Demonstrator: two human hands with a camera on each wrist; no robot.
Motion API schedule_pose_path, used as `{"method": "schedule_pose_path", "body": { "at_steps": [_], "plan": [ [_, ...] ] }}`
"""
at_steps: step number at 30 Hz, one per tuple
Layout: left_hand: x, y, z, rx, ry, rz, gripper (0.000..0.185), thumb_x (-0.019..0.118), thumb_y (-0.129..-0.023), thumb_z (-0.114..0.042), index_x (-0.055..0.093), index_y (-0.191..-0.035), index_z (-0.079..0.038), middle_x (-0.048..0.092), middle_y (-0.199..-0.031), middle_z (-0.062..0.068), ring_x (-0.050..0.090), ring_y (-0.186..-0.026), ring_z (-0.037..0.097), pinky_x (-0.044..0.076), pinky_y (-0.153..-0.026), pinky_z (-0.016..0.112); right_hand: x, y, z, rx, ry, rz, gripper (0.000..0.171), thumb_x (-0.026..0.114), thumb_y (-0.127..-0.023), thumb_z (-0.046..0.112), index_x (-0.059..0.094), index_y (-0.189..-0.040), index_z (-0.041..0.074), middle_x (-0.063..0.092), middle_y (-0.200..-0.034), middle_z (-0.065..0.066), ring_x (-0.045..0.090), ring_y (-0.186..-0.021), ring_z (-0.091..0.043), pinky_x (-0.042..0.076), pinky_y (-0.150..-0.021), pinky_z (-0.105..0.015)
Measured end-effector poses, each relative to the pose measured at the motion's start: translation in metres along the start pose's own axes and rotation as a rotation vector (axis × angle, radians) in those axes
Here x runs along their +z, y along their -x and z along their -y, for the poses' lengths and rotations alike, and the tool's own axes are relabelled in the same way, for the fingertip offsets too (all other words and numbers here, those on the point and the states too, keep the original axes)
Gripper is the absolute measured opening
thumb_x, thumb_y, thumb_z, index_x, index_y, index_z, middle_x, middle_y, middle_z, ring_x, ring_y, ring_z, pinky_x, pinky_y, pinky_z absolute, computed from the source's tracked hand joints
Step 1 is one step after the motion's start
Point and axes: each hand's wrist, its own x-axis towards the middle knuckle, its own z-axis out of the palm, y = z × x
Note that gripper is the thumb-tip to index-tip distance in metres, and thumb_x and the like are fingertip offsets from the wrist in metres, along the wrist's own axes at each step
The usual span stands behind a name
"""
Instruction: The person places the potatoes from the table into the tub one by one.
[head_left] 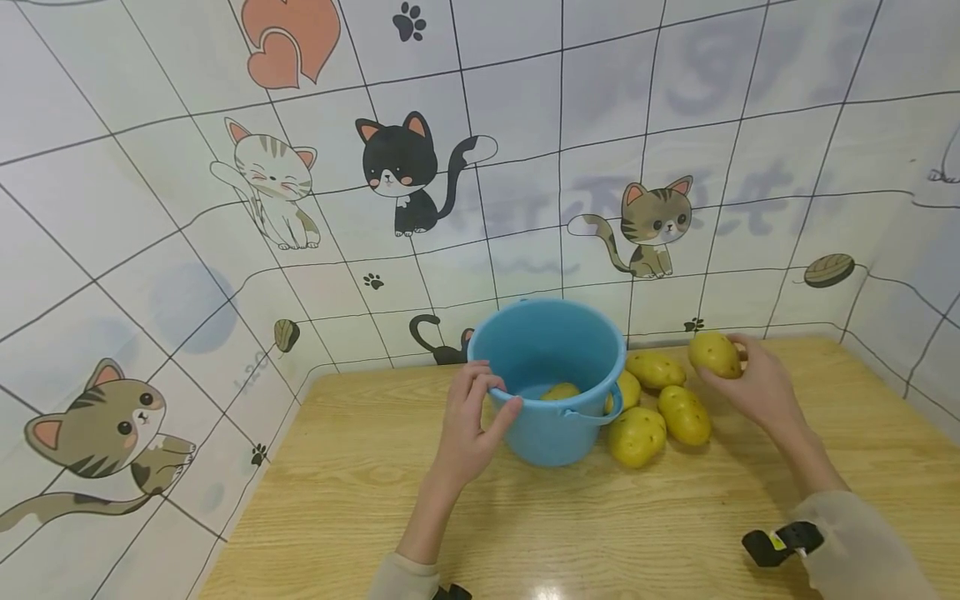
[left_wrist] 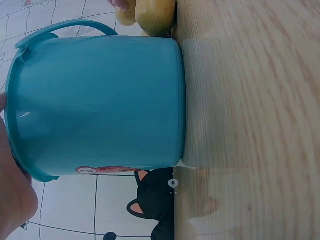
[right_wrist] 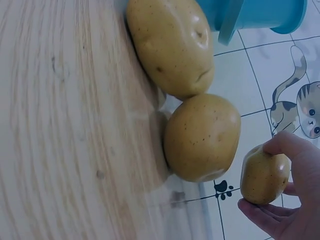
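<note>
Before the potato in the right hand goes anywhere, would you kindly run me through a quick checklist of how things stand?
1. Right hand holds the lifted potato securely, fingers curled round it: ok.
2. Left hand steadies the blue bucket at its rim: ok.
3. Bucket stands upright on the wooden table: ok.
4. Bucket has room; only one potato inside shows: ok.
5. Four potatoes on the table lie still beside the bucket: ok.
6. Whether the bucket holds water: cannot tell.

Light wooden tabletop (head_left: 570, 517) with visible grain, bearing a round blue plastic bucket (head_left: 551, 417) and, just beside it, four yellow-brown speckled potatoes (head_left: 660, 408) clustered together.
</note>
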Motion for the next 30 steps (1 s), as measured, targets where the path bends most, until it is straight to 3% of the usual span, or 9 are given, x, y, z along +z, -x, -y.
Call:
{"method": "schedule_pose_path", "body": {
  "at_steps": [8,17,25,30],
  "plan": [
    [0.001,0.0,0.0,-0.011,0.001,0.004,0.017,0.064,-0.098,-0.027,0.057,-0.099,-0.011,0.052,-0.114,0.006,0.045,-0.129,0.038,0.033,-0.112,0.051,-0.005,0.002,0.018,-0.03,-0.017,-0.047,0.076,0.073,-0.091,0.032,0.038,-0.144,-0.01,0.047,-0.13,-0.043,0.056,-0.101,-0.051,0.05,-0.076,-0.054],
    [0.001,0.0,0.0,-0.018,-0.003,0.004,0.017,0.064,-0.098,-0.027,0.057,-0.1,-0.011,0.051,-0.116,0.006,0.044,-0.131,0.031,0.035,-0.112,0.052,-0.012,0.004,0.045,-0.07,-0.048,-0.087,0.074,0.073,-0.092,0.031,0.038,-0.146,-0.007,0.05,-0.127,-0.039,0.059,-0.098,-0.049,0.049,-0.077,-0.05],
    [0.001,0.0,0.0,-0.013,0.001,0.002,0.017,0.065,-0.098,-0.026,0.057,-0.1,-0.011,0.051,-0.115,0.007,0.045,-0.13,0.036,0.035,-0.111,0.052,-0.017,0.007,0.073,-0.109,-0.064,-0.113,0.075,0.074,-0.091,0.031,0.039,-0.148,-0.002,0.051,-0.129,-0.037,0.061,-0.098,-0.049,0.05,-0.074,-0.044],
    [0.0,0.0,0.0,-0.015,-0.005,0.003,0.017,0.064,-0.098,-0.027,0.057,-0.1,-0.011,0.051,-0.115,0.006,0.044,-0.132,0.032,0.034,-0.112,0.052,-0.02,0.009,0.088,-0.149,-0.081,-0.129,0.075,0.076,-0.09,0.031,0.041,-0.148,-0.001,0.053,-0.13,-0.034,0.062,-0.097,-0.045,0.046,-0.074,-0.024]
  ]
}}
